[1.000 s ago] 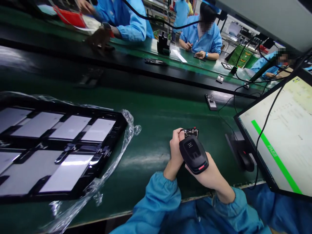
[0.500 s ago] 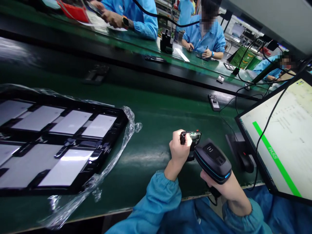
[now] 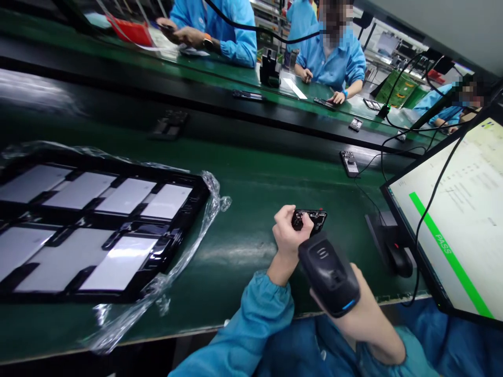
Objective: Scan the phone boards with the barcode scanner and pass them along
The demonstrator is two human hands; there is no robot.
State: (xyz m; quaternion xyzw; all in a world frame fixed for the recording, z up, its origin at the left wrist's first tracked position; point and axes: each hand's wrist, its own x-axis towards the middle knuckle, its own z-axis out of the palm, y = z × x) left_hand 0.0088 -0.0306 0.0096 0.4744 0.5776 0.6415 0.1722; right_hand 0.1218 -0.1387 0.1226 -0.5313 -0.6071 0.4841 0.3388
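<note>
Film (image 3: pixel 212 183), clear and crumpled, runs along the far and right edges of the black tray (image 3: pixel 199 198) at your far left. Pale rectangular panels (image 3: pixel 165 201) lie in two rows in this tray, on the green surface (image 3: pixel 236 241). Beyond it rests a dark, flat part (image 3: pixel 171 124), too dim to make out closely. Farther back, a person in blue (image 3: pixel 220 26) holds a small dark object near a red container (image 3: pixel 129 32).

Near the middle, your left hand (image 3: pixel 288 230) holds an opened phone-like device (image 3: pixel 320 220) above the surface. Your fingers pinch its left side, with the thumb across the face, where small circuit parts show.

Just below and to the right, the black scanner (image 3: pixel 329 272) is over your right hand (image 3: pixel 352 317), its front end close to the left hand. The scanner covers those fingers, so you cannot tell how they close.

Farther back, another seated person (image 3: pixel 334 57) works at the opposite side. To your right, another opened device (image 3: pixel 349 163) lies beyond your hands. Nearer you sits a black mouse (image 3: pixel 400 259), just left of the monitor (image 3: pixel 451 220), which shows "PASS" on a slanting green bar.
</note>
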